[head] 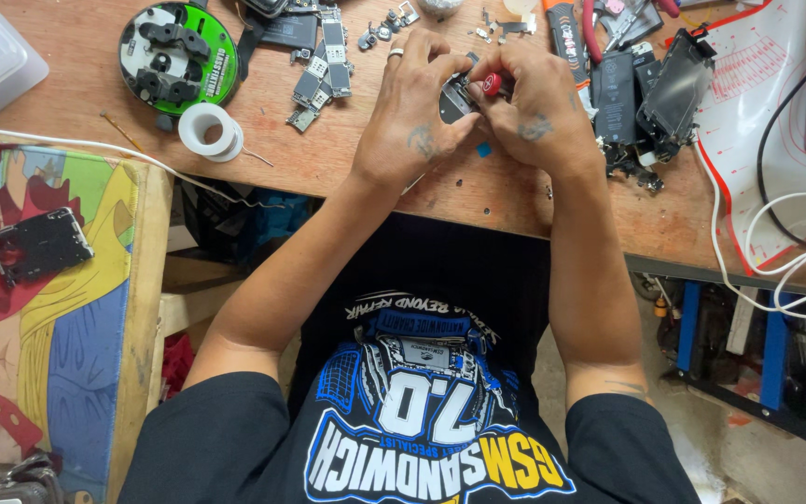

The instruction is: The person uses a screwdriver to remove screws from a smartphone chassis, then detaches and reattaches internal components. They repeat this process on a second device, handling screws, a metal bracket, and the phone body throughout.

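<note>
**A:** What lies nearest the camera?

**B:** The person's own dark printed shirt, then two bare forearms reaching away over the front edge of a wooden desk (478,201). To the left a colourful cloth (58,308) carries a flat black plate (37,245).

**A:** And the hands?

**B:** They meet near the middle of the desk, almost touching. The left hand (414,112) is curled, its fingers grasping a small dark part (456,99). The right hand (535,105) is pinched shut on a tool with a red cap (493,84).

**A:** How do tool and part lie to each other?

**B:** The part sits between the two hands, just left of the red cap, so the tool comes at it from the right. The left hand holds the part from the left and underneath. Both hands are equally close; the part is in the left, and the right works on it. The tool's long axis is hidden by the fingers, so I cannot tell how it tilts.

**A:** What is beyond?

**B:** Left of the hands, a white roll of tape (209,131), and farther back a round green and black holder (177,52). Behind the hands, long narrow circuit boards (322,63) and loose small parts. To the right, a black battery (617,98) and an opened phone frame (673,89), with a white mat (757,103) edged in red and white cables (776,252) trailing off the desk.
</note>
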